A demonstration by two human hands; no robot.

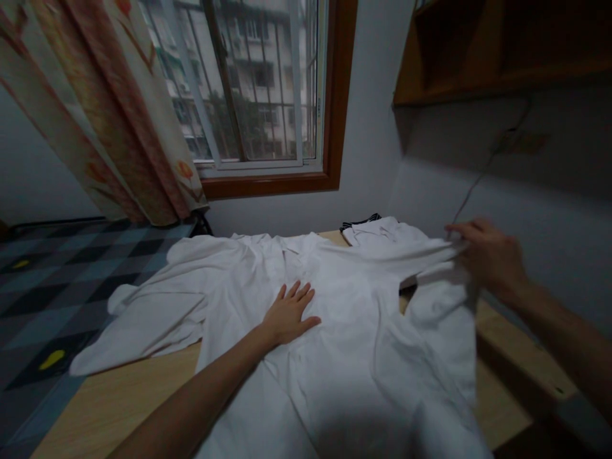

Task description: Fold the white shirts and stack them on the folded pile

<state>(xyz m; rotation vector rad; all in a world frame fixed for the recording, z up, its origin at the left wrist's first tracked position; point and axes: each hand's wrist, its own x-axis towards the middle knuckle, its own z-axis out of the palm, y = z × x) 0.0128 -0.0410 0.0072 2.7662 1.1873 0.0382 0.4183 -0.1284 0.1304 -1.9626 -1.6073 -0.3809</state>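
A white long-sleeved shirt (344, 299) lies spread over the wooden table, its collar toward the window. My left hand (290, 313) rests flat on the shirt's front with the fingers spread. Up at the right, my right hand (492, 255) pinches the shirt's sleeve and pulls it taut above the table; it is slightly blurred. The other sleeve (148, 319) stretches out to the left in loose folds. Wrinkles run across the body of the shirt.
Beyond the shirt, folded white cloth (382, 231) lies on dark striped fabric (361, 222). The wooden table (129, 389) borders a checked bedspread (43, 306) at the left. A curtain (124, 127) hangs beside the window (248, 83). A wooden shelf (459, 83) and a cable (471, 189) are on the right wall.
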